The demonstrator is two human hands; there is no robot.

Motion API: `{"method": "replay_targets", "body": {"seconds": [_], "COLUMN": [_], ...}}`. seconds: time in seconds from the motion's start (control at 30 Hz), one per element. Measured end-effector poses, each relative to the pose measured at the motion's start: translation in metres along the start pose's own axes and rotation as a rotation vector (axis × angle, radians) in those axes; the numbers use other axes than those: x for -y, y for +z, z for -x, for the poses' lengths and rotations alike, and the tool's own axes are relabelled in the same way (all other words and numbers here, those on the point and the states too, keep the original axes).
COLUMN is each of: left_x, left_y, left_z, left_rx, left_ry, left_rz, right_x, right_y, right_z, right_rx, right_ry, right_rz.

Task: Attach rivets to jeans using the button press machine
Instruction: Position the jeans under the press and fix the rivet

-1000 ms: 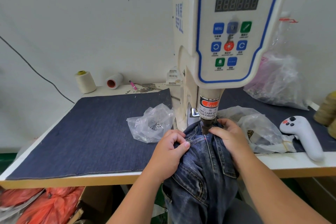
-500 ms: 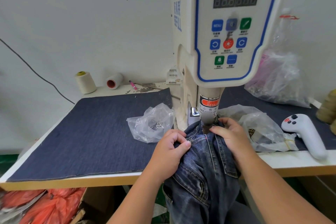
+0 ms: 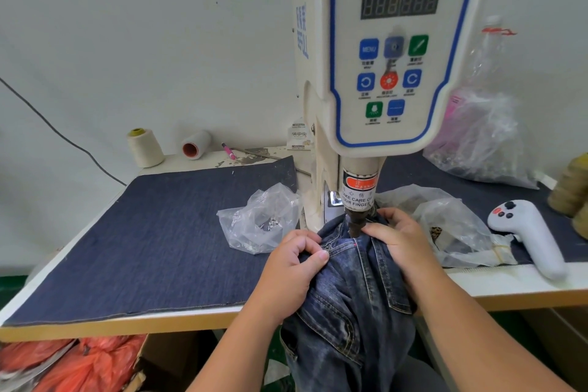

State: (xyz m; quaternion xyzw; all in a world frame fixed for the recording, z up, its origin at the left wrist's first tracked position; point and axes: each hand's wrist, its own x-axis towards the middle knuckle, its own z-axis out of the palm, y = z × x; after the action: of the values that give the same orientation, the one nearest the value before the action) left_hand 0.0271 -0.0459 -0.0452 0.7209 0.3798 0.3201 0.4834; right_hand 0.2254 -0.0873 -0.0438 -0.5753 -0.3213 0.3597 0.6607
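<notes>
Dark blue jeans [image 3: 353,296] hang over the table's front edge, their top bunched under the ram [image 3: 356,223] of the cream servo button machine [image 3: 381,73]. My left hand [image 3: 289,267] grips a fold of the denim left of the ram, thumb pinched against curled fingers. My right hand [image 3: 397,239] holds the denim on the right, its fingertips close beside the ram's tip. The ram's tip meets the fabric between my hands. A clear bag with small silver rivets [image 3: 264,219] lies to the left of the machine.
A dark denim mat [image 3: 159,232] covers the table. A second clear bag [image 3: 451,226] and a white handheld controller [image 3: 528,232] lie to the right. Thread cones [image 3: 144,148] stand at the back left, more at the far right edge. Orange bags [image 3: 73,363] sit under the table.
Both hands keep their hold on the jeans and barely shift. The ram sits slightly lower onto the denim than a second ago.
</notes>
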Motion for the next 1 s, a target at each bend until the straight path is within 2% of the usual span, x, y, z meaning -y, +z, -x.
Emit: {"method": "replay_targets", "body": {"seconds": [1.0], "left_x": [0.0031], "left_y": [-0.0003], "left_z": [-0.0011], "left_rx": [-0.005], "left_ry": [0.006], "left_rz": [0.018], "right_x": [0.0021], "right_y": [0.0004], "right_z": [0.0012], "right_rx": [0.006], "right_ry": [0.034], "right_rz": [-0.020]}}
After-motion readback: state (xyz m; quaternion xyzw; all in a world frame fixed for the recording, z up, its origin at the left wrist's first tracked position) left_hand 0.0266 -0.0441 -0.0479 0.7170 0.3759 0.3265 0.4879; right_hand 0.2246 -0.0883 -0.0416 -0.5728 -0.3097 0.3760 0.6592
